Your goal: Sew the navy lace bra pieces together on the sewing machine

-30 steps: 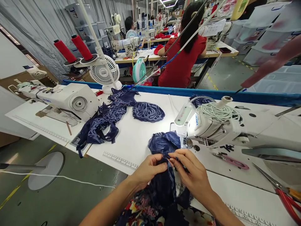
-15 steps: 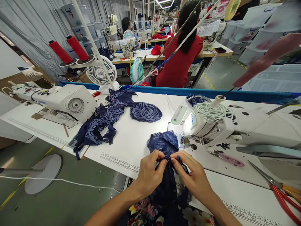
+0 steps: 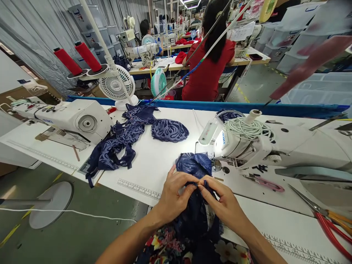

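Observation:
Between thumb and forefinger, my left hand (image 3: 177,190) pinches the edge of a navy patterned fabric piece (image 3: 194,164). My right hand (image 3: 220,196) pinches the same fabric right beside it, and the fingertips of both hands meet. The far part of the cloth lies on the white table by the needle end of a sewing machine (image 3: 231,146). Its near part hangs over the table edge onto my lap. Just what edge or seam lies between the fingertips is hidden.
A navy cup-shaped piece (image 3: 169,130) and a heap of navy garments (image 3: 121,137) lie to the left. Pink thread snips (image 3: 265,183) and red-handled scissors (image 3: 324,216) lie at right. A second sewing machine (image 3: 68,119) stands left. Ahead sits a person in red (image 3: 205,73).
Both hands stay pinched on the fabric, and their fingertips have come closer together. My left forefinger has shifted, and the far part of the cloth has slid slightly right.

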The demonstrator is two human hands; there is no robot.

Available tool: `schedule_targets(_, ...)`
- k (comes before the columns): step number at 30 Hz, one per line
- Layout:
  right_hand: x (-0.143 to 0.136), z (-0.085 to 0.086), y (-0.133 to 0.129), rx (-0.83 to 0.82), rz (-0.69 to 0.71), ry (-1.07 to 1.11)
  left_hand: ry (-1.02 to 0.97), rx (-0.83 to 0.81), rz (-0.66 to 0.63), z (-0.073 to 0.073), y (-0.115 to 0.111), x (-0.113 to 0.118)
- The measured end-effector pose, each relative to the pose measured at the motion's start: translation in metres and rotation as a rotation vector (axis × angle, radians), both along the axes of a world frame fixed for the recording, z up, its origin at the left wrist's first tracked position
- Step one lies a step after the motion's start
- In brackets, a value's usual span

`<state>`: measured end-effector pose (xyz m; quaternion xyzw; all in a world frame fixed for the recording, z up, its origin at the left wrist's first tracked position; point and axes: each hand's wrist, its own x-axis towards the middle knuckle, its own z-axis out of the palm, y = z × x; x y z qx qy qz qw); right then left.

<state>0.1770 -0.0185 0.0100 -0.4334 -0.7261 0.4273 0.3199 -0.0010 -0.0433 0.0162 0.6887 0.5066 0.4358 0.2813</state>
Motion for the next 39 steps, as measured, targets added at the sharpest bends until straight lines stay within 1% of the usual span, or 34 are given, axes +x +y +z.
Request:
schedule_targets(4, 0.002, -0.004, -0.003, -0.038, -0.108, -0.007, -0.013, -0.075, 0.106, 0.001, 0.007, -0.002)
schedule_targets(6, 0.004, -0.006, -0.004, -0.056, -0.131, 0.028, 0.012, -0.079, 0.123, 0.003, 0.010, -0.003)
schedule_targets(9, 0.005, -0.008, -0.006, -0.046, -0.184, 0.105, 0.053, -0.067, 0.083, 0.008, 0.011, -0.003)
schedule_targets(14, 0.003, -0.009, -0.005, -0.023, -0.256, 0.135, 0.155, 0.002, -0.010, 0.016, 0.012, 0.000)
schedule_targets(16, 0.002, -0.007, -0.005, 0.000, -0.248, 0.137, 0.169, 0.015, -0.012, 0.018, 0.013, 0.000)
schedule_targets(20, 0.003, -0.002, -0.004, 0.079, -0.186, 0.134, 0.171, 0.012, -0.004, 0.020, 0.015, 0.000)
schedule_targets(26, 0.005, 0.000, -0.001, -0.024, -0.175, 0.155, 0.169, 0.058, -0.007, 0.016, 0.015, -0.001)
schedule_targets(30, 0.006, 0.001, 0.000, -0.018, -0.159, 0.148, 0.142, 0.090, -0.012, 0.013, 0.016, -0.002)
schedule_targets(33, 0.006, 0.001, 0.001, -0.001, -0.142, 0.144, 0.130, 0.072, -0.012, 0.013, 0.017, -0.003)
schedule_targets(39, 0.008, 0.001, 0.003, 0.055, -0.097, 0.127, 0.118, -0.020, -0.019, 0.017, 0.018, -0.002)
